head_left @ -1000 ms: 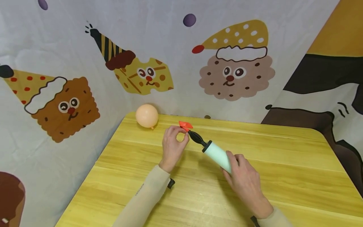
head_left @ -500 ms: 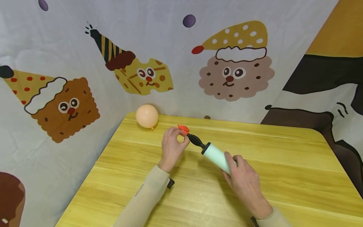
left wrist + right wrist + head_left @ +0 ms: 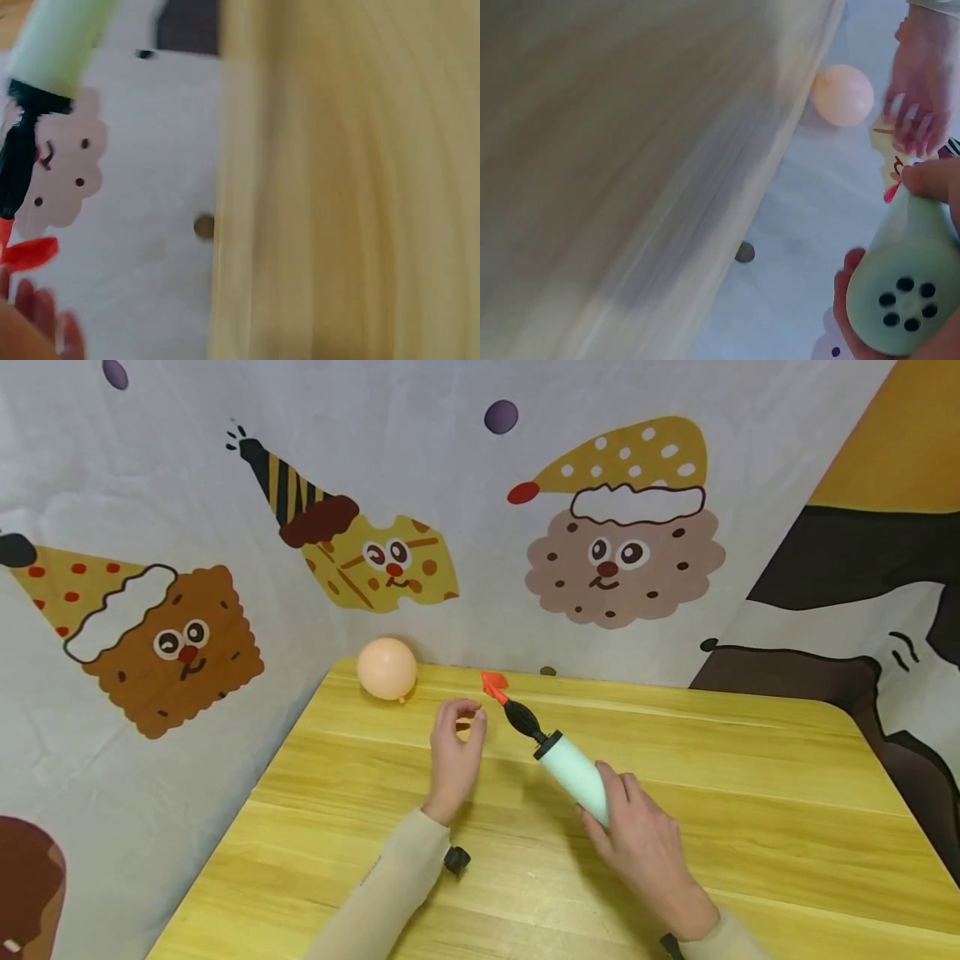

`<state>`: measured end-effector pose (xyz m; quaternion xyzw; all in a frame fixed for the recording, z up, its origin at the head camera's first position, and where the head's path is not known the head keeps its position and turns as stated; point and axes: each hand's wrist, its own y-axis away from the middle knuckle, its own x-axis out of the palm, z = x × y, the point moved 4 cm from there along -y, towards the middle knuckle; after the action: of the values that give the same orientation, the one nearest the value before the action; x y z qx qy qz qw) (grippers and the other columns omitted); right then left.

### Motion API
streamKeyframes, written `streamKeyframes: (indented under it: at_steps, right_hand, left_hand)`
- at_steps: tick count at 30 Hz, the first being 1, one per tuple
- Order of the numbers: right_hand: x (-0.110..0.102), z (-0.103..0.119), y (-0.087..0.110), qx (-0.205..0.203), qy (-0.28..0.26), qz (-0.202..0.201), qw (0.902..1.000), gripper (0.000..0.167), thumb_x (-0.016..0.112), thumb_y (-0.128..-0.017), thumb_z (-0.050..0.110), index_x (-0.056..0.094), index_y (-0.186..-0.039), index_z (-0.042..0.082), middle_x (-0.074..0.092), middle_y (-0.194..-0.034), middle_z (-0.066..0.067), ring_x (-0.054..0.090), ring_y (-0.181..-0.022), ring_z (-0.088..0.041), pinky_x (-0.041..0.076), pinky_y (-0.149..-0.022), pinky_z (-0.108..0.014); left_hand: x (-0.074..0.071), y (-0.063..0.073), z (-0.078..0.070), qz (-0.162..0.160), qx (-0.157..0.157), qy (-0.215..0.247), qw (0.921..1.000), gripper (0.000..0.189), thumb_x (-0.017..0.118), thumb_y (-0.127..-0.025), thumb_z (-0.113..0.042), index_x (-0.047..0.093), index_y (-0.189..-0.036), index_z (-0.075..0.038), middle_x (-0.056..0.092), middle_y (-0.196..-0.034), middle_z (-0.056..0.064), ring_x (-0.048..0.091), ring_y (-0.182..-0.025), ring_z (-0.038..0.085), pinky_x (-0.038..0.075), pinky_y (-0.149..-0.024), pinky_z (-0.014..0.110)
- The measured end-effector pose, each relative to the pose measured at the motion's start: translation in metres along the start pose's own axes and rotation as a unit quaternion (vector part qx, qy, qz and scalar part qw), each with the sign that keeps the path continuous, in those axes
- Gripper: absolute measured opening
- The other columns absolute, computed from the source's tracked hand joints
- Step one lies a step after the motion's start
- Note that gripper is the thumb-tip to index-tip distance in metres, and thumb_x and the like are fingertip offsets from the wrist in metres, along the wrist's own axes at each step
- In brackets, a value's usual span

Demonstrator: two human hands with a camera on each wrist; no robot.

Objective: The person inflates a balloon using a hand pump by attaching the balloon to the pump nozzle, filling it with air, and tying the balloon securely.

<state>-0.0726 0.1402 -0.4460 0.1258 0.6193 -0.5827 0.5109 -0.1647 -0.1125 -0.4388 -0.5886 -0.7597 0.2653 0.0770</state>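
Standing by the table [image 3: 780,852], I am watching two hands working over a light green pump [image 3: 576,777]. The right hand [image 3: 645,839] is gripping its barrel, fingers and thumb curling round it, and is keeping it slanted so that the black nozzle [image 3: 521,720] is aiming up toward the far edge. The red balloon [image 3: 495,683] is hanging limp on the nozzle's tip, its loose end flopping over to one side. What is changing: the left hand [image 3: 456,752], pinching at the balloon's neck half a second ago, is now sitting just short of it, a gap showing between. Its fingers are bending loosely and pinching nothing that I am seeing; the left wrist view is blurring, so whether thumb and fingertip are meeting I cannot tell. For the work in hand, I am judging, this is meaning that the nozzle alone is bearing the balloon, and that the fit is seemingly holding. Behind, a filled peach balloon [image 3: 386,670] is resting near the table's far left corner.
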Motion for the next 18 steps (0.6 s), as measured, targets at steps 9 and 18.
streamKeyframes:
  at_steps: [9,18]
  right_hand:
    - [0.007,0.008,-0.003,0.158,-0.222,0.160,0.9487,0.057,0.078,-0.092,0.038,0.059,-0.137,0.008,0.070,-0.106,-0.008,0.063,-0.082,-0.016,0.054,-0.066,-0.037]
    - [0.010,0.014,-0.003,0.216,-0.449,0.286,0.8185,0.047,0.060,-0.105,0.027,0.050,-0.140,-0.004,0.064,-0.090,-0.019,0.066,-0.069,-0.029,0.057,-0.053,-0.037]
  left_hand:
    - [0.025,-0.003,0.001,0.131,-0.237,0.489,0.8288,0.034,0.039,-0.114,-0.027,0.064,-0.123,-0.007,0.065,-0.129,0.009,0.060,-0.125,0.026,0.044,-0.108,0.042]
    - [0.038,-0.002,-0.003,0.095,-0.294,0.577,0.7557,0.033,0.038,-0.111,-0.040,0.060,-0.104,-0.015,0.068,-0.116,0.003,0.066,-0.111,0.022,0.050,-0.094,0.034]
